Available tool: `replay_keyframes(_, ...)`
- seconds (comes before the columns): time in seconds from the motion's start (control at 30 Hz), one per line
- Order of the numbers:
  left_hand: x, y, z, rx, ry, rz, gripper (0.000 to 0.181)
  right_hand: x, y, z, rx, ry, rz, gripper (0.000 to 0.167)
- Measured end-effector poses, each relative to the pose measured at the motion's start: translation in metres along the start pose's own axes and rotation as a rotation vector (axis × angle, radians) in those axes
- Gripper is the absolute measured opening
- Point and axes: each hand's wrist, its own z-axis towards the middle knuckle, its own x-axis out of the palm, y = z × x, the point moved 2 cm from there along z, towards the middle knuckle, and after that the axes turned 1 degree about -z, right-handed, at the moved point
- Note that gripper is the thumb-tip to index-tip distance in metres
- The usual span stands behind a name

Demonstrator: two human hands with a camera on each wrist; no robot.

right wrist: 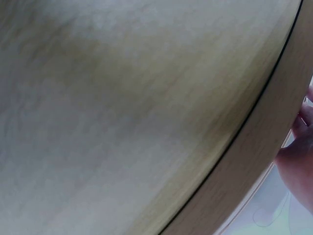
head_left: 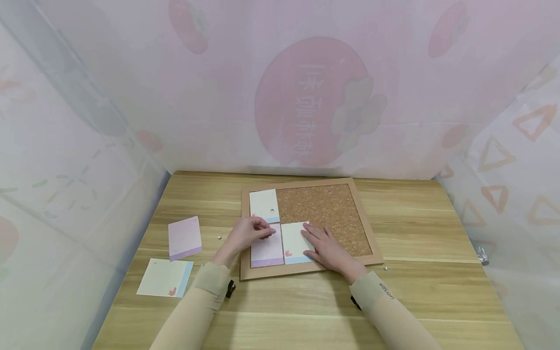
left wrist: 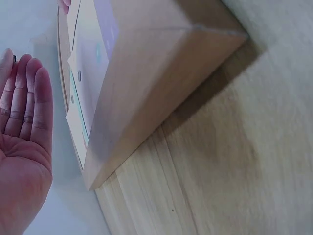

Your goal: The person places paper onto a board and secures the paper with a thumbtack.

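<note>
The left hand (head_left: 248, 234) is over the lilac note (head_left: 266, 249) at the corkboard's lower left. In the left wrist view the left hand (left wrist: 24, 122) pinches a small dark-edged piece (left wrist: 14, 58) between thumb and fingertip, seemingly a pin. Spread fingers of the right hand (head_left: 329, 252) rest on a cream note (head_left: 295, 243) beside the lilac one. A second cream note (head_left: 262, 200), bearing a small round pin (head_left: 272, 210), lies above the lilac note. The right wrist view catches part of the right hand (right wrist: 298, 164) at the wooden frame (right wrist: 244, 156).
Left of the corkboard (head_left: 321, 206), a loose lilac note (head_left: 184, 236) and a loose cream note (head_left: 162, 278) lie on the wooden table (head_left: 284, 311). One small pin (head_left: 219, 237) is left of the board, another (head_left: 385, 268) by its lower right corner. Printed cloth surrounds the table.
</note>
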Motion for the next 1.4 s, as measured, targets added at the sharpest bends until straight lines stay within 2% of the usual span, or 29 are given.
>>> replay_keyframes(0.2, 0.007, -0.001, 0.004, 0.007, 0.026, -0.039, 0.018, 0.000, 0.000, 0.001, 0.003, -0.005, -0.005, 0.066)
replay_keyframes(0.4, 0.016, -0.006, 0.008, 0.053, 0.071, -0.066, 0.010, 0.000, 0.000, 0.002, 0.013, -0.008, 0.004, 0.065)
replay_keyframes(0.8, 0.032, -0.016, 0.012, 0.068, 0.078, -0.078, 0.013, -0.002, 0.002, 0.002, 0.005, -0.013, 0.002, 0.065)
replay_keyframes(1.0, 0.040, -0.024, 0.014, 0.093, 0.055, 0.015, 0.011, -0.001, 0.001, 0.002, 0.003, -0.012, -0.006, 0.065)
replay_keyframes(1.1, 0.045, -0.027, 0.015, 0.081, 0.049, 0.061, 0.011, -0.002, 0.001, 0.001, 0.003, -0.013, -0.016, 0.065)
replay_keyframes(1.4, 0.057, -0.032, 0.023, 0.073, 0.063, 0.142, 0.013, -0.001, 0.000, 0.001, -0.036, -0.087, -0.060, 0.062)
